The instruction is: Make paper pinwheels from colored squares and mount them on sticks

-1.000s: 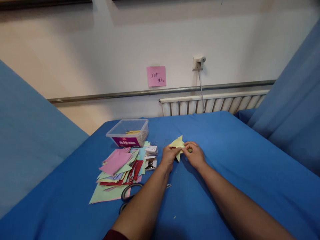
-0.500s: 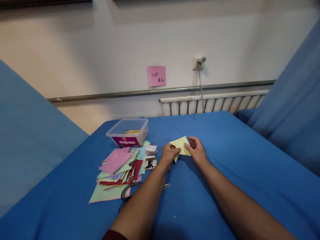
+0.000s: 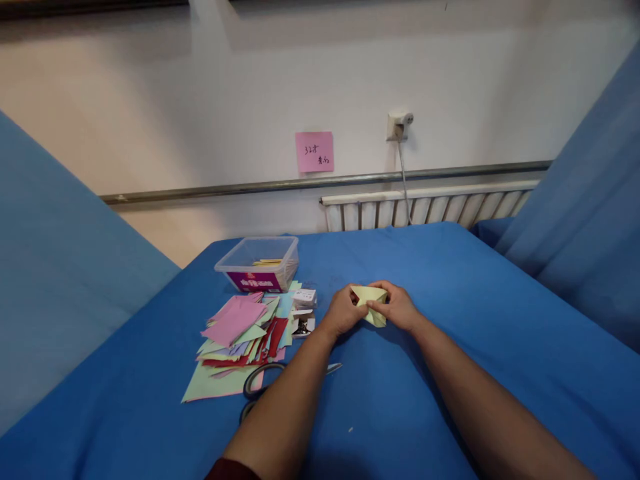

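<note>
On the left of the blue cloth (image 3: 500,313) lay a pile of coloured paper (image 3: 236,323), then a small open box (image 3: 303,327). The person's left hand (image 3: 344,311) pinched the left side of a folded yellow paper (image 3: 370,295). The paper sat between both hands, with the thumbs (image 3: 379,307) close together in front. The right hand (image 3: 399,308) pinched its right side.

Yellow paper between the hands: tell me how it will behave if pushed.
The yellow paper will probably bend easily, since its edges look thin. It is likely light, being only paper. Its visible folds may stiffen it slightly, yet could spring open once released.
</note>
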`<state>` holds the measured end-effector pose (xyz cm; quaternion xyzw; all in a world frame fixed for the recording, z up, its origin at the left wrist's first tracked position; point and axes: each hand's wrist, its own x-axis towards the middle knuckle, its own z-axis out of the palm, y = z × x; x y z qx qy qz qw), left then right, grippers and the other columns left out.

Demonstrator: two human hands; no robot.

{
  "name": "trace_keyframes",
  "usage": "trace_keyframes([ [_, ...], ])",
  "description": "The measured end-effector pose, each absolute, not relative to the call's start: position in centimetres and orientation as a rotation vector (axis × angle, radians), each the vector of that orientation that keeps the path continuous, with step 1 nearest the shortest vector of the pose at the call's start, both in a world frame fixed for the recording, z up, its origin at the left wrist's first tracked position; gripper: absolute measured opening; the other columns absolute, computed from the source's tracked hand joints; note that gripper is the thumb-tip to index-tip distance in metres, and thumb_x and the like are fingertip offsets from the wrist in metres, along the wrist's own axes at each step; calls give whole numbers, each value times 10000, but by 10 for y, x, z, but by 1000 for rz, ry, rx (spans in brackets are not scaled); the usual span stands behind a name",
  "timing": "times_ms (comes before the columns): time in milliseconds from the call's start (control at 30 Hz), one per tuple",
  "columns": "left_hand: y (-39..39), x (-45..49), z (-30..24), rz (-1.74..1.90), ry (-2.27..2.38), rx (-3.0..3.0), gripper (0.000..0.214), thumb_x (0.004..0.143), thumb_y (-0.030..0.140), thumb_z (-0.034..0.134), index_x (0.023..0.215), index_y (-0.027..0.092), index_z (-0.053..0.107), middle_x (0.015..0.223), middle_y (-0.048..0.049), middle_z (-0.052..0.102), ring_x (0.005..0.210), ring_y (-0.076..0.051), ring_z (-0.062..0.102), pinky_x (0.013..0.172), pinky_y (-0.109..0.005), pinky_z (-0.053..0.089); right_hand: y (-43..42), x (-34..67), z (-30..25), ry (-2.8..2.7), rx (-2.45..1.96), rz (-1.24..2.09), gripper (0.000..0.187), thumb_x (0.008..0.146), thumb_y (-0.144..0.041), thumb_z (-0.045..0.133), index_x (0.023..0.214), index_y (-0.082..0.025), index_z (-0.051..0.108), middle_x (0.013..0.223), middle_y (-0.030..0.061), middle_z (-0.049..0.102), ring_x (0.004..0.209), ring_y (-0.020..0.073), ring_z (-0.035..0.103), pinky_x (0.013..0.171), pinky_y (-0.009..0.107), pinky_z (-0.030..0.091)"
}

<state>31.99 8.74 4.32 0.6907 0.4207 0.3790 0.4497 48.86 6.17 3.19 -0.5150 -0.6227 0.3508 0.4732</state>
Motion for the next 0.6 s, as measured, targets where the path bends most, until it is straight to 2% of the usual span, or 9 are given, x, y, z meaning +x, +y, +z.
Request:
trace_keyframes([
  [100, 86, 321, 46, 947, 1048, 1732, 339, 616, 146, 664, 947, 150, 596, 875, -46, 672, 758, -164, 600, 668, -254, 451, 62, 485, 31, -1501, -1269, 864, 325, 685, -280, 664, 996, -188, 638, 885, 36, 699, 733, 162, 621, 686, 274, 486],
  [233, 84, 324, 48, 983, 1083, 1675, 290, 616, 134, 647, 896, 156, 578, 779, -27, 655, 660, -146, 582, 579, -230, 419, 64, 481, 30, -1453, -1336, 829, 258, 666, -269, 654, 911, -189, 642, 754, 8, 680, 641, 153, 593, 604, 256, 458],
  [367, 83, 328, 47, 1076, 1105, 1537, 349, 626, 152, 669, 966, 151, 592, 693, -4, 630, 588, -131, 558, 550, -226, 402, 67, 476, 27, -1307, -1311, 851, 217, 634, -275, 667, 827, -180, 639, 702, -4, 664, 610, 148, 578, 579, 250, 447],
  [600, 81, 335, 47, 1227, 1018, 950, 430, 581, 241, 783, 970, 146, 624, 829, -51, 675, 725, -155, 622, 691, -270, 473, 69, 463, 18, -676, -1093, 1075, 374, 572, -318, 757, 874, -160, 604, 728, 14, 675, 586, 153, 606, 582, 276, 485],
])
